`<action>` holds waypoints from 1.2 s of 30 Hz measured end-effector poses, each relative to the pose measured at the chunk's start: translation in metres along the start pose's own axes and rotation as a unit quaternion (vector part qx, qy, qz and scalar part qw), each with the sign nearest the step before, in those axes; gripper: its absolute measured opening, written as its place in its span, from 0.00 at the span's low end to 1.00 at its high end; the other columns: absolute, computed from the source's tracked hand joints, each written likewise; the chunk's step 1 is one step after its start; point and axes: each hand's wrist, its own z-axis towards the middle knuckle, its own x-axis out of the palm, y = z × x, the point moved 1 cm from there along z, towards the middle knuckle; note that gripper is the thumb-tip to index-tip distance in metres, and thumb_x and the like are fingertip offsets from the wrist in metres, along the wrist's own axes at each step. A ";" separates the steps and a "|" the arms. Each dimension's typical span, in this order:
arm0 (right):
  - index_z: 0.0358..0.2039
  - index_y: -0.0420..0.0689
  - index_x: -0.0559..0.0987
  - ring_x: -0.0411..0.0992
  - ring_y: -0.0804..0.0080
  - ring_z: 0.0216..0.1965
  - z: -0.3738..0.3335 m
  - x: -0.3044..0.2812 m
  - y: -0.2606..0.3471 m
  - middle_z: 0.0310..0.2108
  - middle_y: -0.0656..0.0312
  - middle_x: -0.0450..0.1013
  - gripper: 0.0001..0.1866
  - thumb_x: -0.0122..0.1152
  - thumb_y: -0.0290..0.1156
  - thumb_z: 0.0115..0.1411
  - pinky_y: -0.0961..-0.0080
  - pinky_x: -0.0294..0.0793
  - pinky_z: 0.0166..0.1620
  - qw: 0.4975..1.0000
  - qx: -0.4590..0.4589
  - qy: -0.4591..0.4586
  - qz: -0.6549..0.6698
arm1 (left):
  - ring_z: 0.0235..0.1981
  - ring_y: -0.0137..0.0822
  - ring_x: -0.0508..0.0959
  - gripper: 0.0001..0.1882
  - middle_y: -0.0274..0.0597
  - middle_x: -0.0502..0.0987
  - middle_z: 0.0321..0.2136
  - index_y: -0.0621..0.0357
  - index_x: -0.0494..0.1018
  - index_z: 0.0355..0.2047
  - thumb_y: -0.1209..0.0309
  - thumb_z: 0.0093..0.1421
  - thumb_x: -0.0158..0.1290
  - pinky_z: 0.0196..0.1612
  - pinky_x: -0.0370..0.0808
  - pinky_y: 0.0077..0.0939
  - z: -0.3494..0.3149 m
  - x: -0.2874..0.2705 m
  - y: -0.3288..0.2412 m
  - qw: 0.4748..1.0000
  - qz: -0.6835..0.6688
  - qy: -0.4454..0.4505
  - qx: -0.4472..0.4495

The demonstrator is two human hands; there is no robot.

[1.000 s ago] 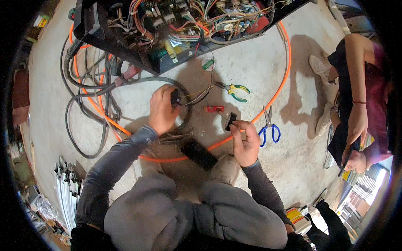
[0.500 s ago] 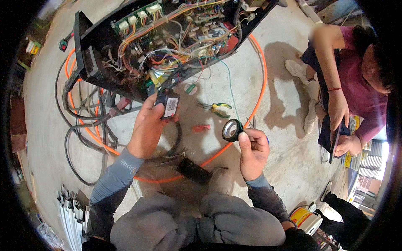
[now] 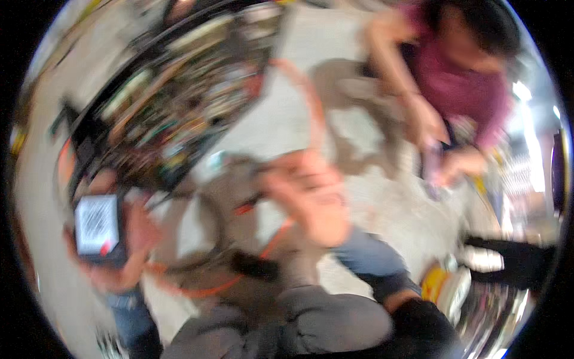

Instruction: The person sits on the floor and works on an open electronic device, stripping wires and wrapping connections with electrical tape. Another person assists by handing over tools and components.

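The whole picture is smeared by motion. My left hand (image 3: pixel 136 239) is at the left and grips a small black boxy part (image 3: pixel 97 226) with a white label facing me. My right hand (image 3: pixel 311 200) is raised in the middle with its back toward me. Blur hides whether anything sits in its fingers. Below both hands are my grey-clad knees (image 3: pixel 311 323). An open black electrical cabinet (image 3: pixel 179 102) full of coloured wires lies on the concrete floor beyond my left hand.
An orange cable (image 3: pixel 302 87) loops over the floor around the cabinet. A black object (image 3: pixel 254 266) lies near my knees. Another person in a maroon top (image 3: pixel 463 78) crouches at the upper right, handling something. A yellow container (image 3: pixel 439 281) stands at the lower right.
The view has swung and blurred. Both hands have come up closer to the camera. My left hand carried the labelled black part down and left. The tape roll seen earlier in my right hand cannot be made out.
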 end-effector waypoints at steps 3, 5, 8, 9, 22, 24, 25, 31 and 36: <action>0.43 0.43 0.80 0.74 0.79 0.39 0.016 0.034 -0.047 0.36 0.64 0.77 0.09 0.63 0.34 0.70 0.74 0.76 0.45 0.994 -0.058 0.020 -0.092 | 0.30 0.40 0.65 0.45 0.43 0.67 0.29 0.56 0.56 0.74 0.36 0.68 0.41 0.38 0.64 0.38 0.006 -0.037 0.025 1.000 0.000 -0.023 -0.015; 0.40 0.42 0.78 0.71 0.79 0.40 0.010 0.019 -0.079 0.34 0.66 0.75 0.10 0.62 0.36 0.70 0.72 0.74 0.46 0.997 -0.052 0.039 -0.047 | 0.32 0.41 0.66 0.45 0.44 0.67 0.31 0.57 0.56 0.74 0.37 0.68 0.42 0.40 0.64 0.39 0.032 -0.029 0.084 0.994 0.047 -0.007 -0.096; 0.40 0.41 0.77 0.70 0.79 0.39 -0.010 0.040 -0.079 0.33 0.65 0.73 0.10 0.61 0.35 0.70 0.72 0.74 0.44 0.998 0.009 0.045 0.040 | 0.34 0.42 0.66 0.43 0.46 0.68 0.34 0.58 0.56 0.73 0.40 0.68 0.42 0.42 0.64 0.40 0.034 -0.005 0.106 0.978 0.146 0.027 -0.148; 0.38 0.42 0.76 0.71 0.76 0.37 -0.016 0.048 -0.091 0.32 0.63 0.74 0.09 0.62 0.34 0.68 0.71 0.74 0.43 0.997 0.003 0.048 0.067 | 0.35 0.43 0.66 0.43 0.46 0.68 0.35 0.59 0.56 0.73 0.41 0.69 0.43 0.43 0.64 0.40 0.036 0.001 0.112 0.971 0.172 0.043 -0.160; 0.35 0.44 0.80 0.73 0.69 0.33 -0.032 0.052 -0.140 0.28 0.59 0.77 0.09 0.61 0.35 0.69 0.60 0.74 0.39 0.992 0.053 -0.019 -0.109 | 0.48 0.49 0.68 0.37 0.53 0.69 0.46 0.64 0.58 0.72 0.53 0.70 0.46 0.54 0.65 0.43 0.043 -0.009 0.195 0.860 0.387 0.215 -0.252; 0.36 0.44 0.80 0.74 0.68 0.33 -0.031 0.051 -0.151 0.29 0.58 0.77 0.09 0.61 0.35 0.69 0.60 0.75 0.40 0.991 0.054 -0.022 -0.122 | 0.49 0.49 0.69 0.36 0.54 0.69 0.48 0.65 0.58 0.72 0.55 0.70 0.46 0.55 0.66 0.44 0.041 -0.017 0.200 0.847 0.410 0.229 -0.251; 0.36 0.44 0.80 0.74 0.68 0.33 -0.030 0.052 -0.156 0.30 0.58 0.77 0.09 0.61 0.35 0.68 0.60 0.75 0.40 0.990 0.053 -0.022 -0.128 | 0.50 0.50 0.69 0.36 0.55 0.69 0.49 0.65 0.58 0.72 0.56 0.70 0.47 0.56 0.66 0.44 0.039 -0.024 0.200 0.839 0.424 0.231 -0.251; 0.39 0.43 0.79 0.75 0.66 0.35 -0.031 0.048 -0.181 0.32 0.57 0.76 0.09 0.62 0.35 0.67 0.61 0.76 0.41 0.987 0.053 -0.019 -0.151 | 0.56 0.53 0.70 0.34 0.58 0.70 0.54 0.68 0.59 0.71 0.61 0.70 0.48 0.61 0.66 0.45 0.023 -0.077 0.208 0.801 0.492 0.226 -0.256; 0.40 0.43 0.78 0.75 0.65 0.36 -0.027 0.055 -0.218 0.33 0.57 0.76 0.10 0.62 0.36 0.66 0.61 0.76 0.43 0.984 0.033 0.005 -0.174 | 0.61 0.55 0.71 0.32 0.61 0.70 0.59 0.70 0.59 0.70 0.66 0.71 0.49 0.65 0.67 0.47 -0.012 -0.165 0.207 0.774 0.548 0.175 -0.264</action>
